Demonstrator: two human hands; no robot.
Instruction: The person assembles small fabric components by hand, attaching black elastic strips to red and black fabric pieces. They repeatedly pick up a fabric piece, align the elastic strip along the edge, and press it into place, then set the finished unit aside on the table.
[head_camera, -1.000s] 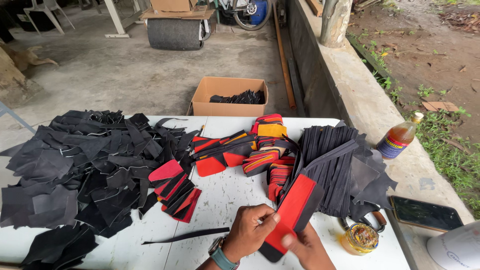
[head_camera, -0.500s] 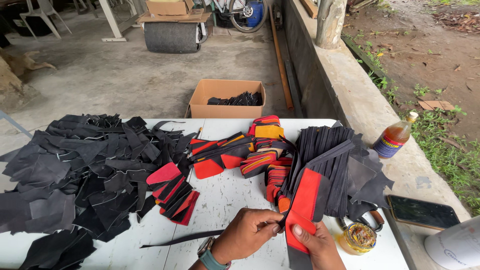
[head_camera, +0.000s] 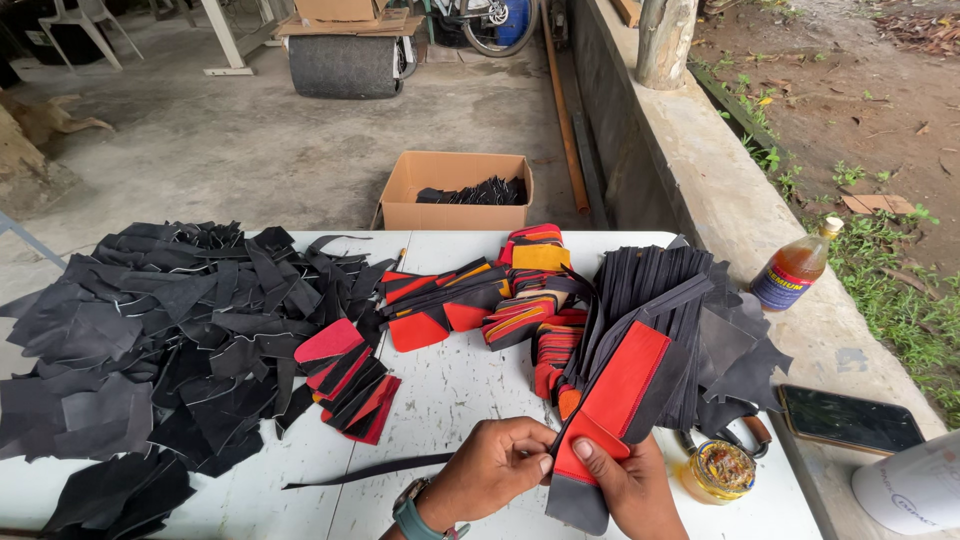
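**Both hands pinch a red-and-black leather piece at the table's near edge**

Left hand (head_camera: 497, 468) closed, fingertips pinching the left edge of the red-and-black leather piece (head_camera: 612, 400); teal wristwatch (head_camera: 412, 518) on that wrist. Right hand (head_camera: 625, 487) under and behind the same piece, thumb pressed on its red face, fingers wrapped round the back. Piece is held tilted, lower dark end near the wrists, red upper end slanting up and right, overlapping the stack behind it.

Just behind and touching: fanned stack of long black strips (head_camera: 655, 290), with loose dark grey offcuts (head_camera: 745, 355) on its right side. Left of the stack, bundles of red, orange and black pieces (head_camera: 480, 300); a smaller red-and-black bundle (head_camera: 350, 385) nearer, left of the hands. A thin black strip (head_camera: 370, 470) lies flat on the white table (head_camera: 450, 390), just left of the left hand. Far left, a big heap of black leather scraps (head_camera: 150, 340) covers that half of the table.

Right of the right hand, close: open small jar with yellowish contents (head_camera: 722, 470), scissors handles (head_camera: 745, 432) partly hidden behind it. Further right on the concrete ledge: dark phone (head_camera: 850, 420), white rounded object (head_camera: 915, 490) at the corner, amber bottle (head_camera: 795, 268). Beyond the table on the floor: cardboard box (head_camera: 455, 190) with black pieces inside.
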